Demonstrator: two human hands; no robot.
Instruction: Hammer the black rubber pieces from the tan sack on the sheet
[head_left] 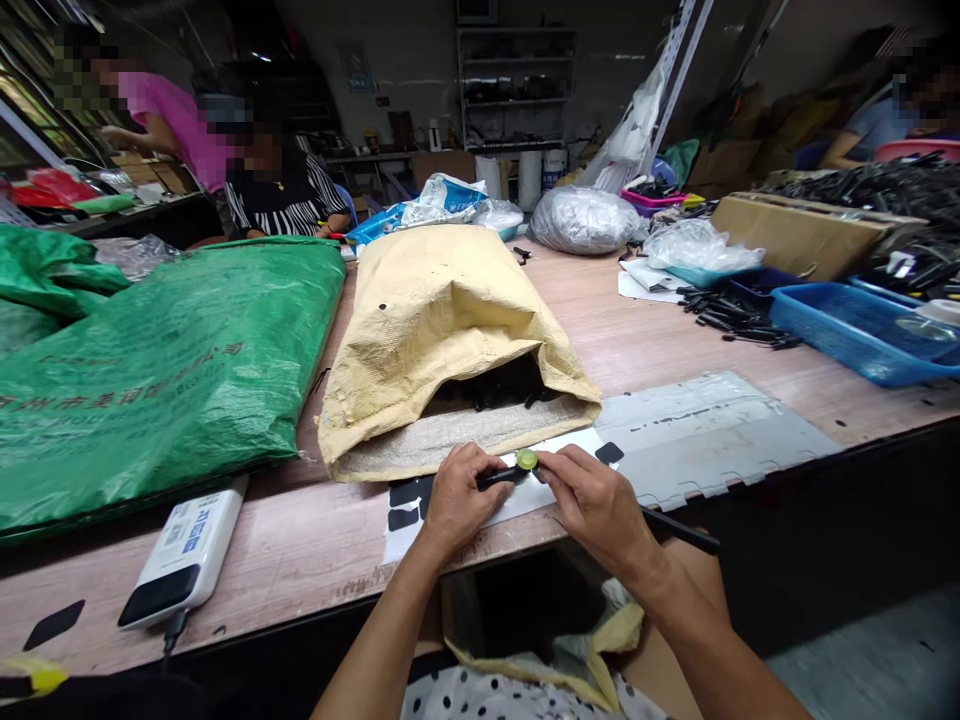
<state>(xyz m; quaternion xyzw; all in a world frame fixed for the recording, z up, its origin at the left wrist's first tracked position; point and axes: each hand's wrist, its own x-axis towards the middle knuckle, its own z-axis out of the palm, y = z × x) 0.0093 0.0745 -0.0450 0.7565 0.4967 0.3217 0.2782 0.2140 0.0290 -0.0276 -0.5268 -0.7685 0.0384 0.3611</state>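
Observation:
My left hand [461, 497] is closed around a slim black part [499, 477], held over a white sheet [517, 508] at the table's near edge. A round yellow-green piece [527, 459] sits at the end of that part. Close beside it, my right hand [600, 500] pinches with thumb and forefinger; what lies between the fingertips is mostly hidden. A black rod [684, 530] sticks out beyond the right wrist, and I cannot tell whether this hand holds it. Dark rounded patches [403, 519] lie on the sheet. Just behind, a yellow woven sack [450, 330] gapes, with dark pieces [502, 385] inside.
A green sack [165, 370] and a white power bank [184, 555] with a cable are at left. To the right lie a grey board [712, 430], a blue tray [862, 335] and a heap of black parts [739, 315]. People work in the background.

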